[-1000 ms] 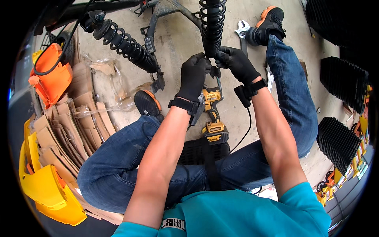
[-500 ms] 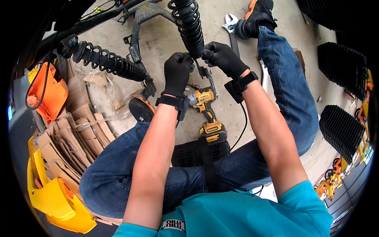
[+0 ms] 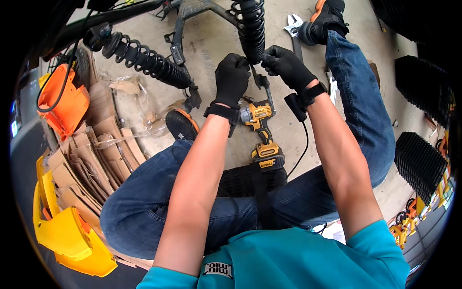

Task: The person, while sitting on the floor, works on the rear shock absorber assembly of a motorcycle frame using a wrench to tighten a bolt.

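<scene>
My left hand (image 3: 231,81), in a black glove, has its fingers curled just left of the lower end of a hanging black coil-spring shock (image 3: 248,30); what they hold is hidden. My right hand (image 3: 290,68), also gloved, pinches at that shock's bottom end, on something too small to make out. A dark bracket (image 3: 263,82) hangs below, between the hands. A yellow-and-black cordless power tool (image 3: 261,118) lies beneath them, between my legs.
A second shock (image 3: 149,60) slants across the black frame (image 3: 183,19). Adjustable wrench (image 3: 293,29) by my right foot. Cardboard (image 3: 103,144), orange (image 3: 65,96) and yellow panels (image 3: 72,231) at left. Black ridged objects (image 3: 418,164) at right.
The view has shifted a little, moving the scene within the picture. My hands stay at the shock's lower end, with only slight movement of the fingers and wrists.
</scene>
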{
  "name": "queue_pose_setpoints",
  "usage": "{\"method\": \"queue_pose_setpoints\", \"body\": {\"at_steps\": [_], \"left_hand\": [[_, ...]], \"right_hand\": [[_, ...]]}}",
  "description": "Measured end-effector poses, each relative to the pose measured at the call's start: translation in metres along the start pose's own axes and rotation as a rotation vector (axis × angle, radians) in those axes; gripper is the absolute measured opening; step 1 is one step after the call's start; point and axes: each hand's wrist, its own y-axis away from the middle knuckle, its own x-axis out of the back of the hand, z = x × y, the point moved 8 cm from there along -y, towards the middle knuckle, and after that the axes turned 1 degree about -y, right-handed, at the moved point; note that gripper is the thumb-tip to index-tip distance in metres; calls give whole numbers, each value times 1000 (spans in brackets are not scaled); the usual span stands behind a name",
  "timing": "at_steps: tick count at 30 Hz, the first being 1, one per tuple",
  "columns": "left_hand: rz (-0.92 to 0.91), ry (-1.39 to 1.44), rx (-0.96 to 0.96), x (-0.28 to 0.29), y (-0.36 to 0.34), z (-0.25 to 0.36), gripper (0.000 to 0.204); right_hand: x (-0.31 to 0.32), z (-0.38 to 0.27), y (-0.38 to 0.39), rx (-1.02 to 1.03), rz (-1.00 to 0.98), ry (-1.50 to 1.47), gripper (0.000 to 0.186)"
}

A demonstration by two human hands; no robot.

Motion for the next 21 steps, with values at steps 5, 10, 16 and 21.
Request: {"method": "queue_pose_setpoints", "body": {"at_steps": [5, 10, 16, 21], "left_hand": [[94, -153, -119, 1, 3, 9, 12], [127, -174, 11, 2, 12, 7, 15], [174, -265, -35, 0, 30, 41, 22], [188, -255, -56, 2, 31, 42, 22]], "right_hand": [[1, 2, 3, -70, 19, 35, 9], [-10, -4, 10, -79, -45, 148, 26], [-10, 7, 2, -146, -66, 133, 20], [-11, 2, 0, -56, -60, 200, 14]]}}
